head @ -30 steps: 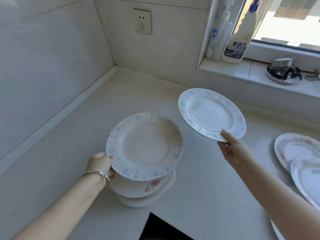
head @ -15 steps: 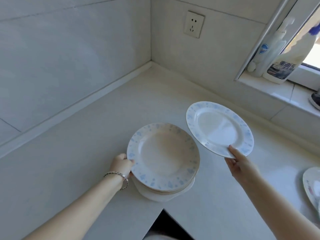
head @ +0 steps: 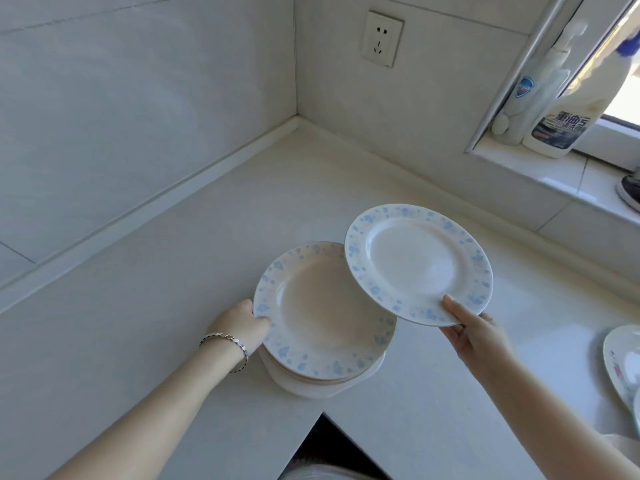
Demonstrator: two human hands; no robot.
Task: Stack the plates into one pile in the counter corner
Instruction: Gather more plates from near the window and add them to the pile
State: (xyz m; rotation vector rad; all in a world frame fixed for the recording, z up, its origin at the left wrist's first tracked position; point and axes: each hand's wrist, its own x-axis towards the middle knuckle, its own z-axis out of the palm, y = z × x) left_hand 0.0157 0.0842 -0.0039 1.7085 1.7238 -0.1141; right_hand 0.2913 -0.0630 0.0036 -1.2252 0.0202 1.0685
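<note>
A pile of plates point(head: 311, 327) with a blue-speckled plate on top sits low over the white counter point(head: 173, 271), near its inner front edge. My left hand point(head: 242, 323) grips the pile's left rim, thumb on the top plate. My right hand point(head: 471, 327) pinches the near rim of a second blue-speckled plate point(head: 415, 265), held tilted in the air with its left edge overlapping the pile's right side. The counter corner point(head: 294, 133) lies further back.
A wall socket point(head: 381, 38) is above the corner. Two bottles point(head: 561, 105) stand on the window sill at the right. More plates point(head: 623, 365) lie at the counter's right edge. A dark gap point(head: 322, 445) opens below the counter's front.
The pile in my left hand has come down onto or just above the counter. The plate in my right hand has moved left and now overlaps the pile's right edge.
</note>
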